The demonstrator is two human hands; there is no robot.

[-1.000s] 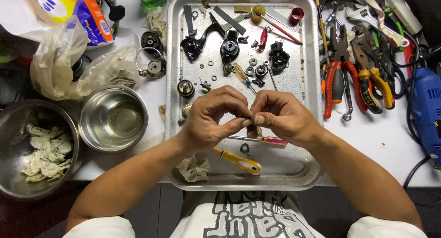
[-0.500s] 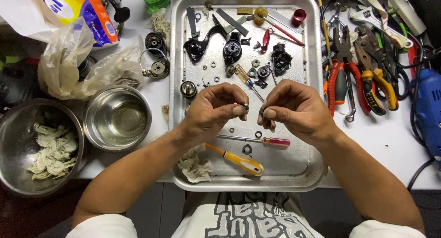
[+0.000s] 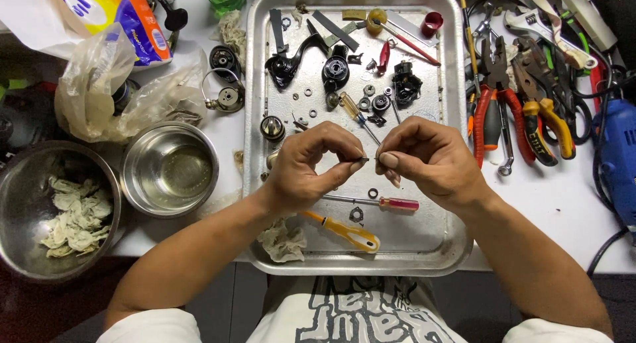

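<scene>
Both hands work above the middle of a shallow rectangular steel tray that rests on the white bench. The left hand has its grip narrowed to a pinch: thumb and forefinger close on a tiny dark metal part, too small to identify further. The right hand meets it from the opposite side, its grip likewise pinched, fingertips touching or just beside the same part; which hand bears it cannot be told. The part is held clear above the tray floor, between the two grips.

Directly below the grips lies a thin screwdriver with a red translucent handle, and nearer the person a yellow-handled screwdriver. A crumpled grey rag lies under the left wrist. Beyond the grips, on the far half of the tray, are small washers, nuts and black machined components, loosely scattered.

Left of the left hand, off the tray, stands a small polished steel bowl, and further left a larger steel bowl holding crumpled pale wipes. Right of the right hand, on the bench, lies a heap of red- and orange-handled pliers and cutters, with a blue power tool at the far edge.
</scene>
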